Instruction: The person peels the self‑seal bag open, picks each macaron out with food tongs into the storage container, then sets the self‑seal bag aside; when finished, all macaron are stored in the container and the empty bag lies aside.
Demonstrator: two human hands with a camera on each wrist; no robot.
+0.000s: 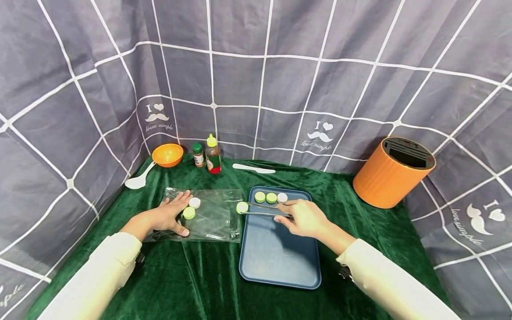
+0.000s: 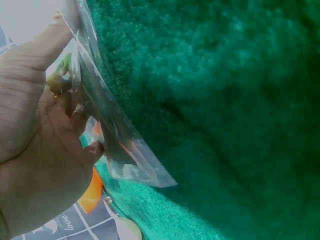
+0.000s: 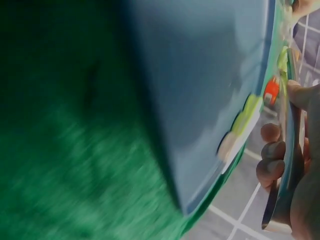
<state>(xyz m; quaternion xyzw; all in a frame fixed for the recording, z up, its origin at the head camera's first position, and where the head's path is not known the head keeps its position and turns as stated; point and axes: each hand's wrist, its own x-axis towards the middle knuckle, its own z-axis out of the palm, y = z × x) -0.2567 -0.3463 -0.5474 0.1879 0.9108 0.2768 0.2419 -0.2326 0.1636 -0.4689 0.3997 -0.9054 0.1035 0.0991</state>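
My left hand rests with fingers spread on a flat clear plastic bag. A white round piece and a light green round piece lie beside its fingers, on or in the bag; I cannot tell which. My right hand grips metal tongs. Between the tong tips is another light green round piece, near the left edge of the blue tray. Along the tray's far end sit two green round pieces and a white one.
At the back left stand an orange bowl, a green-capped spice jar and a sauce bottle. A white ladle and a white knife lie on the green cloth. An orange knife block stands at the right.
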